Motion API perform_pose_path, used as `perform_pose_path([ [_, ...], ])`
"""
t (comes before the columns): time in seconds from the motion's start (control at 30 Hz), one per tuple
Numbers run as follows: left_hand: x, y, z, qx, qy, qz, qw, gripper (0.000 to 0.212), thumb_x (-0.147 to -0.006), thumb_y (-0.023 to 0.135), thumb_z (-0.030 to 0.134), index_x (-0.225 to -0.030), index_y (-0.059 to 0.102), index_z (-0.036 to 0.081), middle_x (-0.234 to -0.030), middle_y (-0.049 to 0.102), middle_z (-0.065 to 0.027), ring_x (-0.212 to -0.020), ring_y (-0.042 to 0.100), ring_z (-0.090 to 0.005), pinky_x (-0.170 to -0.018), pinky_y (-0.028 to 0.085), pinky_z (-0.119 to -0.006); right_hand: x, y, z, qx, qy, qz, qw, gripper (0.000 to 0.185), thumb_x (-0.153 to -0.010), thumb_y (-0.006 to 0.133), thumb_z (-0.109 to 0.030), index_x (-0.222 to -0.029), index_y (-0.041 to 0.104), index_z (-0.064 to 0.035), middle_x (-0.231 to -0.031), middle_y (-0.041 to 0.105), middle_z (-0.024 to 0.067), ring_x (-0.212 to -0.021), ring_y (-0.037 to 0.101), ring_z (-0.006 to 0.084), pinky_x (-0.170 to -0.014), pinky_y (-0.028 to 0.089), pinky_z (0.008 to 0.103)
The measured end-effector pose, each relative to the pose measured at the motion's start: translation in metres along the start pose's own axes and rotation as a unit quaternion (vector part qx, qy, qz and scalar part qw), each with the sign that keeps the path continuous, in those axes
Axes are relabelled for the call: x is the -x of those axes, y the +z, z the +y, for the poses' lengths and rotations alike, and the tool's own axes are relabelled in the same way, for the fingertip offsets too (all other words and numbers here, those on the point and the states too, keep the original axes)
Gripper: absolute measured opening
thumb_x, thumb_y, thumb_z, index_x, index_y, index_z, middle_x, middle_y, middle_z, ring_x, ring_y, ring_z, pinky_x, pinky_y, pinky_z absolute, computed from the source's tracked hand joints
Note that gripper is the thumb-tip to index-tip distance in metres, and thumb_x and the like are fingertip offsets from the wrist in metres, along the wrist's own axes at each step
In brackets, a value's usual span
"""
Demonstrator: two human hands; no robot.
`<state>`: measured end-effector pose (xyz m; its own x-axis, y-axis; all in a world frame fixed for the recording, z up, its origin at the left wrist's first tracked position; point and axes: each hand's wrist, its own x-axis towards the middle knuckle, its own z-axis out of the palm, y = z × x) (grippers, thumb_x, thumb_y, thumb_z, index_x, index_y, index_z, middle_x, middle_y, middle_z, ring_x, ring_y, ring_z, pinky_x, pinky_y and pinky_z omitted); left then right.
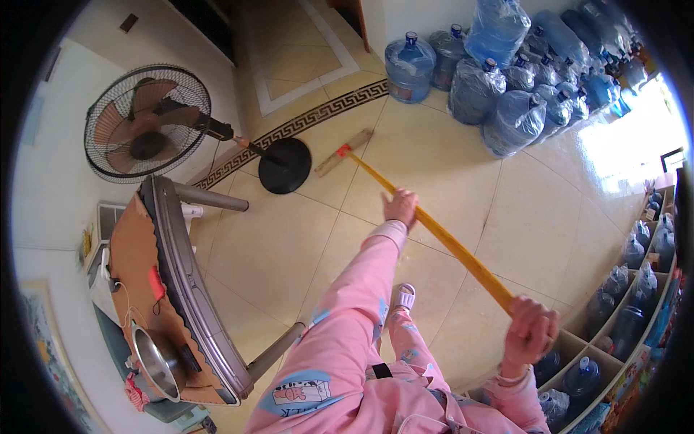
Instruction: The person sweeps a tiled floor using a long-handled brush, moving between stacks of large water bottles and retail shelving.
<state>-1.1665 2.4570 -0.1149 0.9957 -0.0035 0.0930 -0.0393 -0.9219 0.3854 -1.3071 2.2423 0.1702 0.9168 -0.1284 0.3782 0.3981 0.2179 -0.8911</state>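
Note:
A long yellow handle runs slantwise across the picture, from the lower right up to a flat mop head with a red joint. My left hand grips the handle at its lower part, nearer the mop head. Around the top end of the handle my right hand is closed. The mop head lies on the beige tiled floor, just right of the round black base of a standing fan.
The fan stands at the upper left, above a table with cardboard and a steel bowl. Several large water bottles crowd the upper right. A divided shelf with bottles lines the right side.

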Motion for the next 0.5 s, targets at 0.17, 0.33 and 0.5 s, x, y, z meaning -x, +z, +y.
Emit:
perform_pose_path([
  [0.17, 0.038, 0.014, 0.137, 0.108, 0.139, 0.006, 0.984, 0.011, -0.07, 0.053, 0.022, -0.067, 0.05, 0.012, -0.073, 0.051, -0.0082, -0.078, 0.05, -0.0273, -0.066, 0.038, -0.045, 0.012, -0.06, -0.099, 0.072, 0.005, 0.055, 0.996, 0.031, -0.09, 0.04, -0.026, -0.063, 0.032, -0.0127, -0.049, 0.027, -0.0022, -0.042, 0.024, 0.0084, -0.047, 0.023, 0.0284],
  [0.33, 0.091, -0.044, 0.213, 0.169, 0.135, -0.143, 0.966, 0.018, -0.077, 0.052, 0.03, -0.078, 0.053, 0.012, -0.085, 0.053, -0.0068, -0.093, 0.049, -0.0248, -0.083, 0.034, -0.052, 0.013, -0.058, -0.172, 0.018, -0.006, 0.239, 0.971, 0.023, -0.082, 0.041, -0.016, -0.06, 0.038, -0.0124, -0.045, 0.029, -0.0012, -0.041, 0.03, 0.011, -0.049, 0.029, 0.0272],
  [0.5, 0.062, -0.06, 0.158, 0.188, 0.139, -0.063, 0.97, 0.017, -0.077, 0.053, 0.026, -0.073, 0.053, 0.01, -0.078, 0.054, -0.007, -0.086, 0.052, -0.0253, -0.079, 0.037, -0.047, -0.006, -0.01, -0.132, -0.057, -0.162, 0.137, 0.976, 0.039, -0.076, 0.057, -0.045, -0.082, 0.045, -0.0079, -0.053, 0.036, -0.0002, -0.043, 0.032, 0.0117, -0.047, 0.029, 0.0274],
])
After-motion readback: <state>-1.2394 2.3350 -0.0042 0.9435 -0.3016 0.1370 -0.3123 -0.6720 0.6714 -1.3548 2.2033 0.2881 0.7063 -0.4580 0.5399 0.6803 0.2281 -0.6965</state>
